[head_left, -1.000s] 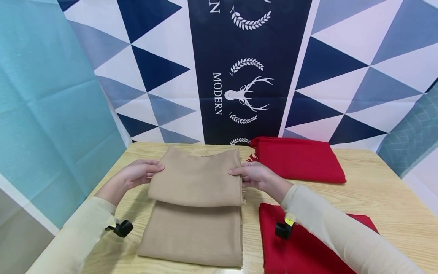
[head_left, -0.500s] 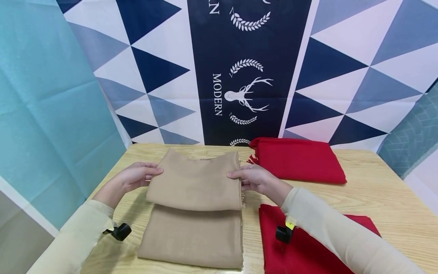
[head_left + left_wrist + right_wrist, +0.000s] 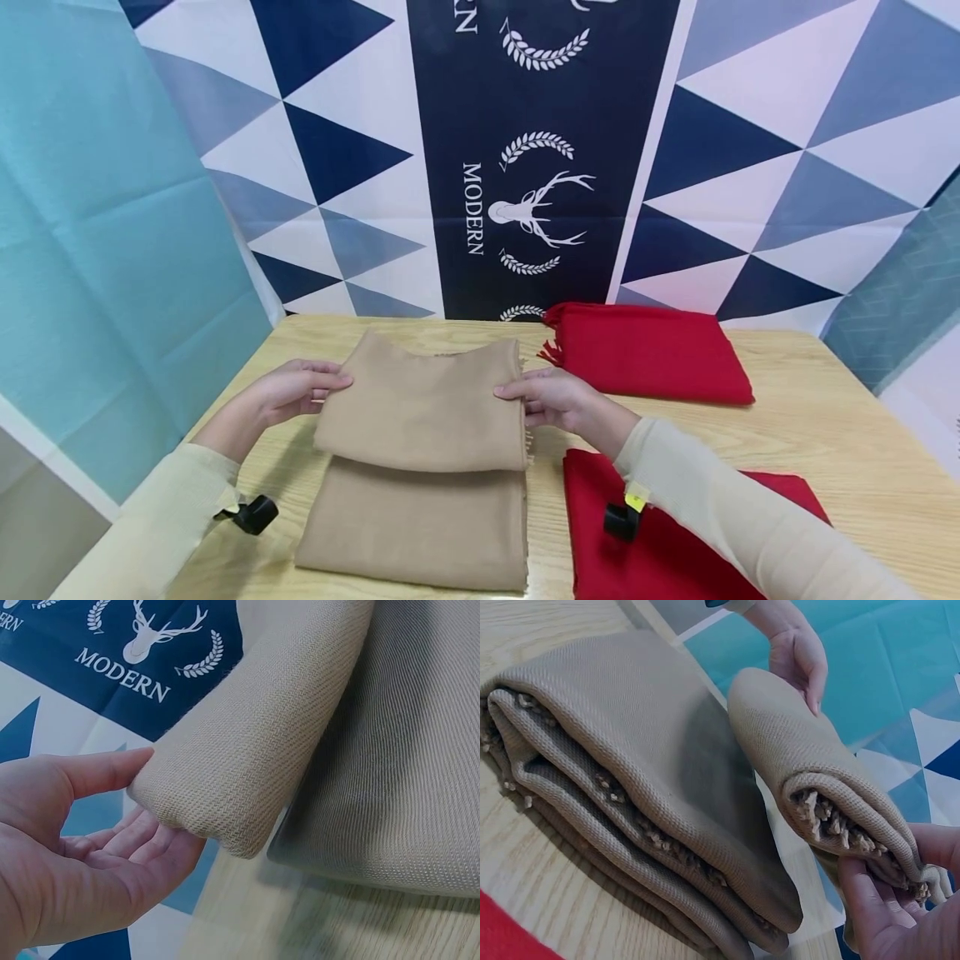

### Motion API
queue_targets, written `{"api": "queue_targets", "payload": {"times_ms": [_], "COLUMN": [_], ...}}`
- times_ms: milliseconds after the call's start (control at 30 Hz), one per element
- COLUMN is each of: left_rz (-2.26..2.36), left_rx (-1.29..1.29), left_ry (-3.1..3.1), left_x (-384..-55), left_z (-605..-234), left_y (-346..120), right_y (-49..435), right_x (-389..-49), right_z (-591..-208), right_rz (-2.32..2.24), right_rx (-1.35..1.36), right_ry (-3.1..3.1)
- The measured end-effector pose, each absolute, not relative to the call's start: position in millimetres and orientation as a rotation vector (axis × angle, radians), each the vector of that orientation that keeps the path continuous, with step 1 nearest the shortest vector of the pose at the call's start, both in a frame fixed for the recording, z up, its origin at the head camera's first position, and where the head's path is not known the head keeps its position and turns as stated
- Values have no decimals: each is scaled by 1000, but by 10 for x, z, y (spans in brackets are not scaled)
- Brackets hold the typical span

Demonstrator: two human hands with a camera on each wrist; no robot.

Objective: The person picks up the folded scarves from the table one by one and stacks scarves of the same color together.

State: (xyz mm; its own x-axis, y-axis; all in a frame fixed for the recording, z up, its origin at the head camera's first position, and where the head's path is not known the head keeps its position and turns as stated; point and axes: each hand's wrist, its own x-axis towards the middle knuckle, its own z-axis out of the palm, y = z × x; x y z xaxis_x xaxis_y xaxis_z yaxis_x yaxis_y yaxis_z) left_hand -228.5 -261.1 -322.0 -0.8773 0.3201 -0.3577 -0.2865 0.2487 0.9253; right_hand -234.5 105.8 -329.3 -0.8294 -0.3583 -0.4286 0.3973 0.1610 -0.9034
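A folded beige scarf is held up between both hands, its near edge hanging over a second folded beige scarf that lies on the table. My left hand pinches the held scarf's left side; in the left wrist view the thumb lies on top and the fingers underneath. On the right side, my right hand grips the layered edge, thumb above. Knotted fringe shows along that edge in the right wrist view. The lower scarf's several layers, also fringed, face the right.
A folded red scarf with fringe lies at the back right of the wooden table. Another red cloth lies at the front right, partly under the right forearm. A patterned cloth backdrop stands behind the table's far edge.
Both hands and the held beige scarf have come slightly nearer the person, covering a little more of the lower scarf. The grips look the same, and the red scarves have stayed put.
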Motion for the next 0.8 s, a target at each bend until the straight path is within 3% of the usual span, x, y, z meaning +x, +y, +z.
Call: {"api": "queue_targets", "payload": {"times_ms": [800], "left_rz": [1651], "left_rx": [47], "left_ry": [2035], "left_x": [-2206], "left_z": [-3235], "left_y": [-2655], "right_y": [1036], "right_x": [-2257], "right_z": [-3336], "right_rz": [-1730], "right_rx": [3], "right_ry": [1834]}}
